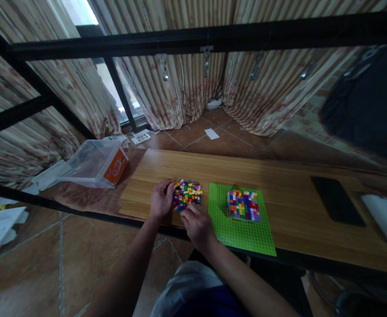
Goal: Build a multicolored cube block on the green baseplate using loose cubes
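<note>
Fingers [185,215] at loose bricks [188,192], orange-labelled bin [98,166]

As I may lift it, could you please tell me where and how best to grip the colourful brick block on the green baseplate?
Probably pinch the brick block from above by its left and right sides: it stands raised, with bare green baseplate beside both.

Striped curtains [189,92] flank a window [81,12]; brown tiled floor [94,251].

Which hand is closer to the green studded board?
Right. The right hand is close beside the left edge of the green board; the left hand is farther away, at the left side of the loose bricks.
</note>
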Motion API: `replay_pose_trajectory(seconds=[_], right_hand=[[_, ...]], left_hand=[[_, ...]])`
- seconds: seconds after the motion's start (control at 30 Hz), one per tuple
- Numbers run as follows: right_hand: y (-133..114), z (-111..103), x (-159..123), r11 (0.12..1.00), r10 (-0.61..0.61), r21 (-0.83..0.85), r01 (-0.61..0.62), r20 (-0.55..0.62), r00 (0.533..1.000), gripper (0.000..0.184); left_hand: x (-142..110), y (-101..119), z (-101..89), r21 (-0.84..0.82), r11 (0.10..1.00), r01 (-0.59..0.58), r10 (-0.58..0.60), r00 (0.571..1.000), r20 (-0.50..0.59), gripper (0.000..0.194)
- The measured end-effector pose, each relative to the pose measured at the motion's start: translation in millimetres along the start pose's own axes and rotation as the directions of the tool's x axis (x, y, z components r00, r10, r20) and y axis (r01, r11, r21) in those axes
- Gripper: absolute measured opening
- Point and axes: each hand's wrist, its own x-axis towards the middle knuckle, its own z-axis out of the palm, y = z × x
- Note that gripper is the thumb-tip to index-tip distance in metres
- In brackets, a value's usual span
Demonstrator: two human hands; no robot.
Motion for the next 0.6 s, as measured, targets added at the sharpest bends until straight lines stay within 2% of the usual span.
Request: replay_pose_trajectory(seconds=[0.1, 0.2, 0.27, 0.37, 0.47, 0.6], right_hand=[[-5.4, -23.5, -0.4, 0.998, 0.015, 0.055, -0.01, -0.076, 0.997, 0.015], [-1.3, -61.1, -4.7, 0.992, 0.093, 0.096, -0.082, -0.123, 0.988, 0.015], [11.5, -87.0, -10.0, 0.983, 0.17, 0.101, -0.154, -0.178, 0.969, 0.018], [42.4, -116.9, -18.8, 0.956, 0.294, 0.082, -0.282, -0.288, 0.911, 0.021], [72.8, -131.6, -24.4, 0.924, 0.376, 0.068, -0.376, -0.338, 0.863, 0.026], [93.8, -133.1, -24.4, 0.922, 0.37, 0.023, -0.387, -0.347, 0.862, 0.029]], left_hand=[[0.6, -0.7, -0.1, -0.001, 1.0, -0.004, 0.004, 1.0, 0.005, 0.033], [1.4, -1.8, 0.1, 0.0, 1.0, -0.006, 0.006, 1.0, 0.008, 0.034], [1.8, -2.5, 0.2, 0.003, 1.0, -0.007, 0.007, 1.0, 0.011, 0.034], [2.0, -3.2, 0.1, 0.005, 1.0, -0.011, 0.011, 1.0, 0.015, 0.034], [2.4, -3.9, -0.2, 0.005, 1.0, -0.014, 0.014, 1.0, 0.014, 0.035], [2.9, -5.0, -0.1, 0.005, 1.0, -0.013, 0.013, 1.0, 0.01, 0.034]])
